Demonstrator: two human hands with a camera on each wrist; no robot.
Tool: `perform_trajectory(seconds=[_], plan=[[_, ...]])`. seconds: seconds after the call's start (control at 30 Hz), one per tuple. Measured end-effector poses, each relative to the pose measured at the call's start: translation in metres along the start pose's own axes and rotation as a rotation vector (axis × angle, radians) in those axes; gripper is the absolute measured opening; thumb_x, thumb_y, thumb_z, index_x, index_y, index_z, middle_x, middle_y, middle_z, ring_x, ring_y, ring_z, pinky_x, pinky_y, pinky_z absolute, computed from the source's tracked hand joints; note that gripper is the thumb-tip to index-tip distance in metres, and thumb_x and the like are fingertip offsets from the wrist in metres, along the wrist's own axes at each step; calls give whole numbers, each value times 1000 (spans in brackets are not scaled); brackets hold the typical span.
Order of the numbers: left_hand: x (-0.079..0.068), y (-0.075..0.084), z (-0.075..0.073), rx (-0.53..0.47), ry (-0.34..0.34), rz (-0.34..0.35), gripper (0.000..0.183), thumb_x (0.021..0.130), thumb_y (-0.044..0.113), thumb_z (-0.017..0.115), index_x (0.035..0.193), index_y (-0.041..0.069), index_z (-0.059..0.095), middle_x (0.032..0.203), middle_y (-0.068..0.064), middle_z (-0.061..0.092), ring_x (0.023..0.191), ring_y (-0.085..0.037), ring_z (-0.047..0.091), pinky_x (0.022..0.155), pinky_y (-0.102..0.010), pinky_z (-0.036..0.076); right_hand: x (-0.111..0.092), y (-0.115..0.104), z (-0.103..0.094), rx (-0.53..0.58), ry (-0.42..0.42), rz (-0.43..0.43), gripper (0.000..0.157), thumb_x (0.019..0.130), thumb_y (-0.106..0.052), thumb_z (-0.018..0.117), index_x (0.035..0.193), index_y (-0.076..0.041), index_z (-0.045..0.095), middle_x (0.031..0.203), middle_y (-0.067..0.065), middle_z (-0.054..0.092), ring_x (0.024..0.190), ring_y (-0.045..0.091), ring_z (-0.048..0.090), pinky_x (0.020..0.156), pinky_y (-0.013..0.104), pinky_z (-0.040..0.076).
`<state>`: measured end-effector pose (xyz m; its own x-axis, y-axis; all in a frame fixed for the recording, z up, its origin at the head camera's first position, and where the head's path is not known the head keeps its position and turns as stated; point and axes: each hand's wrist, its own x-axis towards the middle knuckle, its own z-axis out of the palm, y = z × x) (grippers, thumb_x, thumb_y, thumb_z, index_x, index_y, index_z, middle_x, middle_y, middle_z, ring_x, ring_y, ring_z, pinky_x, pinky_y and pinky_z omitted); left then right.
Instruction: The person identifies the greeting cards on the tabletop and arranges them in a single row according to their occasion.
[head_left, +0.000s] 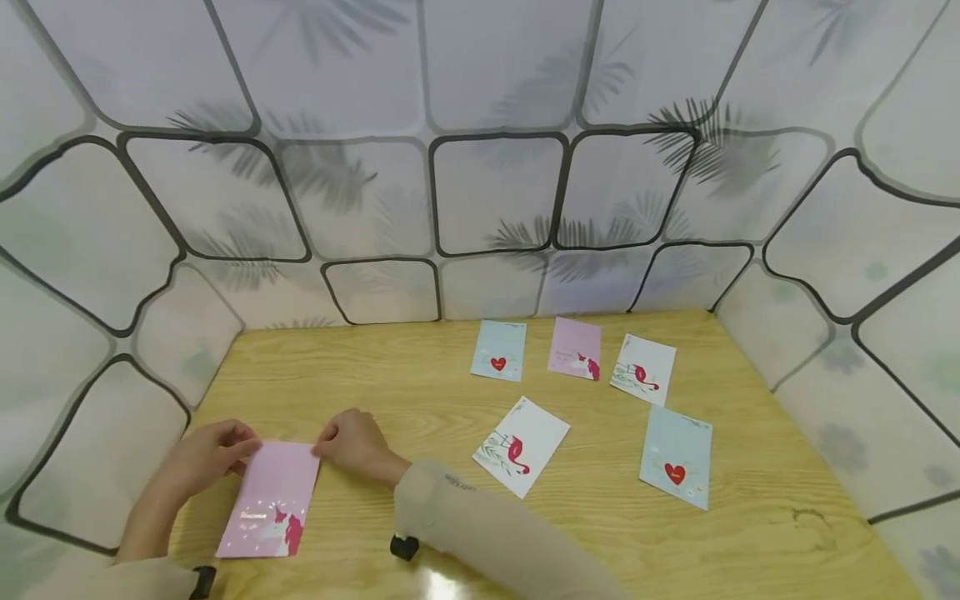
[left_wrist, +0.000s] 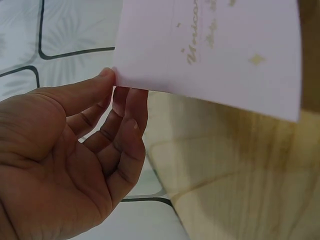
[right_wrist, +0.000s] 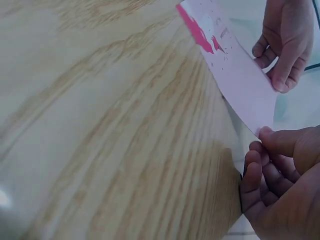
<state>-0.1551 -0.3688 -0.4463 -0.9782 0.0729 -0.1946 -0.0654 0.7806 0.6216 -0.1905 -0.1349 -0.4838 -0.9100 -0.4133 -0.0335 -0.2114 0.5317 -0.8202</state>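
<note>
Both hands hold one pink unicorn card [head_left: 276, 492] at the left of the table, by its two far corners. My left hand [head_left: 206, 458] pinches the far left corner between thumb and fingers. At the far right corner, my right hand [head_left: 356, 444] pinches the edge the same way. In the left wrist view the card [left_wrist: 200, 55] shows gold lettering and a gold star, with the left hand [left_wrist: 75, 145] gripping its corner. The right wrist view shows the card [right_wrist: 240, 80] tilted and slightly bent, its unicorn end farthest from the right hand [right_wrist: 287, 175].
On the wooden table [head_left: 420, 383] lie a blue heart card [head_left: 495, 337], a pink unicorn card [head_left: 573, 342] and a white flamingo card [head_left: 637, 354] at the back. Nearer lie another flamingo card [head_left: 532, 429] and another heart card [head_left: 686, 442]. Patterned cloth walls [head_left: 495, 192] surround the table.
</note>
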Motion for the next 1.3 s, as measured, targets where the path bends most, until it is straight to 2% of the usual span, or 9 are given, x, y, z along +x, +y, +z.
perform_trajectory(seconds=[0.23,0.43,0.6,0.97,1.3], plan=[[4,-9,14,3,15,34,15,102,7,62,97,-7,62,83,-6,67,74,-19,64,62,-27,53,1,2,1,-184,-18,-17,16,88,-18,83,74,-16,76,68,-15,64,62,-1,52,59,12,41],[10,-12,20,63,20,-7,17,102,11,63,98,-6,64,82,-4,66,73,-16,61,63,-29,50,4,4,5,-279,-12,-27,18,89,-21,82,72,-19,75,67,-16,63,61,-1,52,56,13,40],[12,-14,24,73,9,-42,19,102,13,63,98,-5,64,80,-3,65,72,-15,59,63,-31,48,5,5,6,-343,-13,-34,18,89,-24,82,73,-20,76,68,-16,64,62,-2,53,55,13,40],[12,-13,29,184,74,-49,20,98,17,68,95,-3,67,84,-9,66,77,-21,55,69,-36,45,5,5,9,-350,4,-50,14,90,-24,82,78,-18,77,75,-14,66,67,-1,55,58,13,42],[12,-8,32,171,62,-123,23,99,16,67,100,-7,65,89,-16,65,82,-28,57,72,-39,45,6,7,9,-341,10,-39,14,90,-25,83,80,-18,77,78,-14,67,70,-1,57,60,14,43]])
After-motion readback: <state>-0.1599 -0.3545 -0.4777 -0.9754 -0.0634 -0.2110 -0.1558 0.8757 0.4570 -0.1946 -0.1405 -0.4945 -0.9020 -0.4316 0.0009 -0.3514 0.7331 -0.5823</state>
